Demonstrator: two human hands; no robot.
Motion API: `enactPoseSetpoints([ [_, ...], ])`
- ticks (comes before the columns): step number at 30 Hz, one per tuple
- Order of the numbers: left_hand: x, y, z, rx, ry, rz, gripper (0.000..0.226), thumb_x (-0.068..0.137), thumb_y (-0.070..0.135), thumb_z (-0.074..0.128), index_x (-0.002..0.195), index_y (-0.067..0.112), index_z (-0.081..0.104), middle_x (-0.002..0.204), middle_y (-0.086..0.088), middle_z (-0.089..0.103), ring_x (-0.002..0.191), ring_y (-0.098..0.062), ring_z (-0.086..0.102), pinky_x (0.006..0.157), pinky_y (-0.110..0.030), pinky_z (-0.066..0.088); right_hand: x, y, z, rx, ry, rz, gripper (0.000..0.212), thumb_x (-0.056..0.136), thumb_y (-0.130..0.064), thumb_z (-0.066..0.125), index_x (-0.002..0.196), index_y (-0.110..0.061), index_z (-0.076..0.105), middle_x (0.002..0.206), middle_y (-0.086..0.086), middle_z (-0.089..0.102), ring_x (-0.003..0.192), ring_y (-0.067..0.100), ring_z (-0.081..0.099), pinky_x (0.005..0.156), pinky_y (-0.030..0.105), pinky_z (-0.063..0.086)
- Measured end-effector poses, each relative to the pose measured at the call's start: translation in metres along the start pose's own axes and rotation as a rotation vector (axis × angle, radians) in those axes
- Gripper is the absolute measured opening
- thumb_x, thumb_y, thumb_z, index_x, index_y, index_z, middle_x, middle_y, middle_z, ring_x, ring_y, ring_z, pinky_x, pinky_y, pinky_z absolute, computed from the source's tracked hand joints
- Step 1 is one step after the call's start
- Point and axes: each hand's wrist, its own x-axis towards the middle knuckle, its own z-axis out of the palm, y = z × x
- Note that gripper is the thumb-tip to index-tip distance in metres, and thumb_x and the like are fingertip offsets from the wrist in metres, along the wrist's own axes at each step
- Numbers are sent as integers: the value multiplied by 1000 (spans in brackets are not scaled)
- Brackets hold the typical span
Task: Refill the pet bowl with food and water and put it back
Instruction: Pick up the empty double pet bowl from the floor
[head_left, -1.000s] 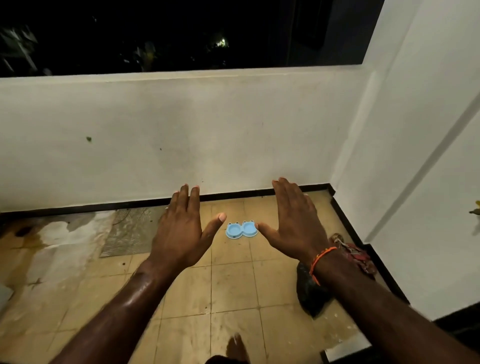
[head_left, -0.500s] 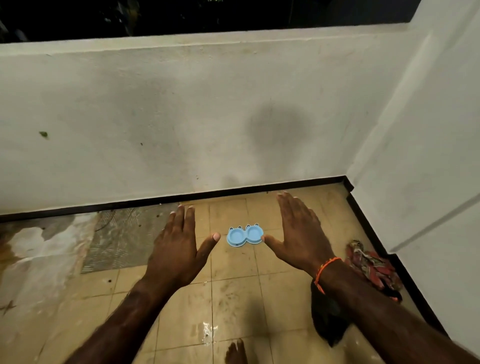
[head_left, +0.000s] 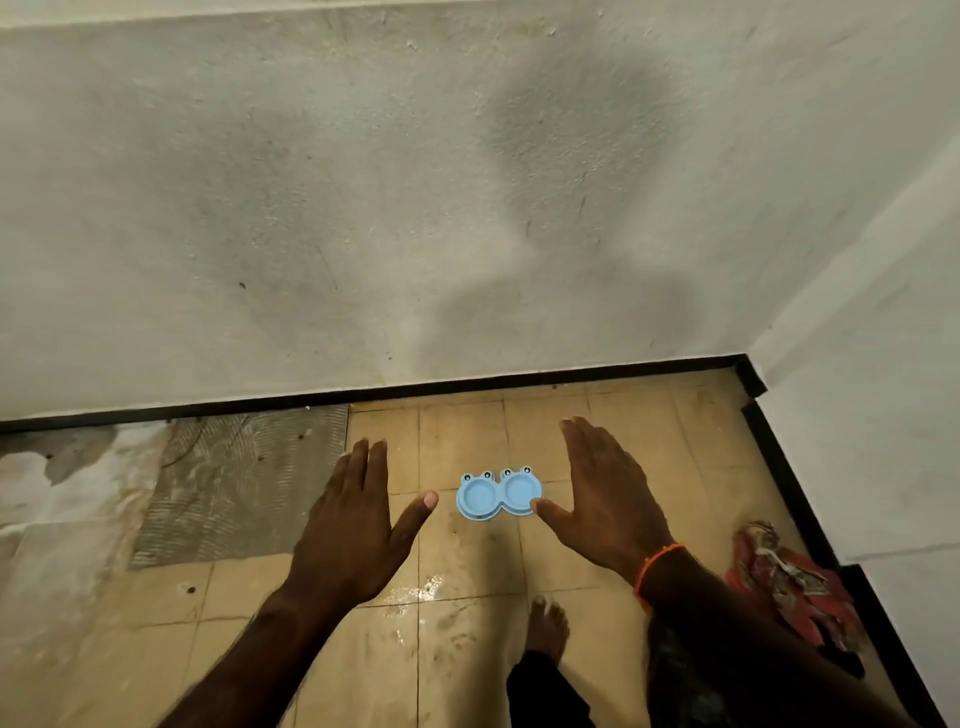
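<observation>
A light blue double pet bowl (head_left: 497, 493) with small frog eyes on its far rim lies on the tan floor tiles near the wall. Both of its round cups look empty. My left hand (head_left: 355, 525) is stretched out flat to the left of the bowl, fingers apart, holding nothing. My right hand (head_left: 605, 499), with an orange band at the wrist, is spread flat to the right of the bowl, and its thumb tip overlaps the bowl's right edge in the picture. Both hands are raised well above the floor.
A white wall (head_left: 415, 208) with a black skirting closes the far side and the right side. A bare grey cement patch (head_left: 244, 483) lies to the left. A red cloth (head_left: 789, 577) lies by the right wall. My bare foot (head_left: 545, 623) stands on wet tiles.
The view has tilted down and moved closer to the wall, so the dark window has gone out of sight. Both hands stay spread on either side of the bowl. A foot has stepped forward.
</observation>
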Motion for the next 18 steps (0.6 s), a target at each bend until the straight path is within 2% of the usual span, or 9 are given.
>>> enactPoseSetpoints([
  [2,38,-5,27,-27,-29,-33,102,84,86,18,158,16,6,166,-7,10,152,-24,11,120,-43,24,36,21,24,-1,-37,33,102,85,-64,65,161,-15,18,167,8,23,153,29,24,122,42,24],
  [6,121,-22,94,-35,-107,-60,107,83,82,35,158,15,-1,166,-6,9,151,-25,14,117,-42,26,105,63,101,40,-99,74,104,75,-57,76,155,-6,34,155,15,44,142,34,44,113,48,42],
  [11,209,-48,188,-16,-143,-9,126,73,79,61,158,14,-7,167,-7,4,151,-26,16,116,-40,28,177,97,194,58,-162,72,113,77,-56,80,160,-10,19,165,7,27,150,25,29,119,38,29],
  [12,231,-61,229,-22,-166,-5,129,71,78,64,157,15,-8,167,-7,2,151,-25,15,116,-40,28,196,112,235,76,-176,78,114,77,-56,80,161,-11,17,166,7,25,151,25,27,119,37,27],
  [13,255,-75,270,-11,-181,3,131,69,77,66,157,15,-9,167,-6,1,151,-25,15,116,-39,29,218,127,276,83,-187,76,116,76,-56,81,161,-11,15,166,7,24,152,25,26,120,37,26],
  [14,260,-72,274,7,-185,19,133,68,77,68,157,15,-10,167,-6,0,151,-24,15,116,-38,29,224,128,276,88,-200,84,117,76,-56,81,161,-11,14,167,6,22,152,24,24,120,37,25],
  [16,288,-96,355,20,-259,14,134,68,76,69,157,15,-10,167,-5,0,151,-24,16,115,-38,29,253,157,351,81,-255,106,119,77,-57,80,161,-11,10,168,6,18,153,24,22,120,37,25],
  [18,294,-104,394,14,-300,28,132,69,76,68,158,15,-9,167,-6,1,151,-24,17,114,-39,31,268,172,382,80,-278,109,120,77,-57,80,161,-11,9,167,7,19,152,26,24,119,39,28],
])
